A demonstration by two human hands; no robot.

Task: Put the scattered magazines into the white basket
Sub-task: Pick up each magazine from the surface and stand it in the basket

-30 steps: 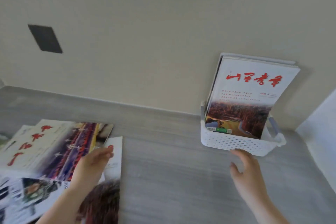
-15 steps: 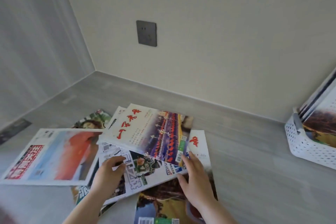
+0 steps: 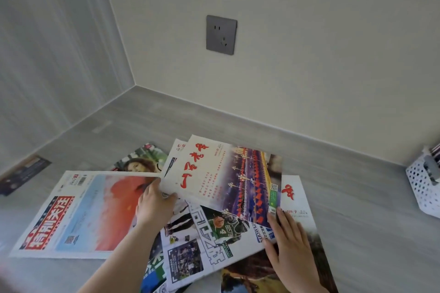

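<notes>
Several magazines lie overlapped on the grey table. The top magazine (image 3: 223,181), white with red script and a night street photo, is tilted up off the pile. My left hand (image 3: 154,204) grips its near left corner. My right hand (image 3: 289,247) is at its near right corner, fingers against the edge and palm over a basketball magazine (image 3: 209,242). A red-and-blue magazine (image 3: 78,214) lies to the left. One with a woman's portrait (image 3: 140,162) peeks out behind. The white basket (image 3: 422,188) stands at the right edge, holding magazines upright.
A grey wall socket (image 3: 221,35) sits on the cream wall behind the pile. The table (image 3: 357,197) meets walls at the back and the left. A dark card (image 3: 22,173) lies flat at the far left. Bare table shows between the pile and the basket.
The view swung left from the basket to the pile. My right hand left the basket and came to the top magazine; both hands now lift its near edge.
</notes>
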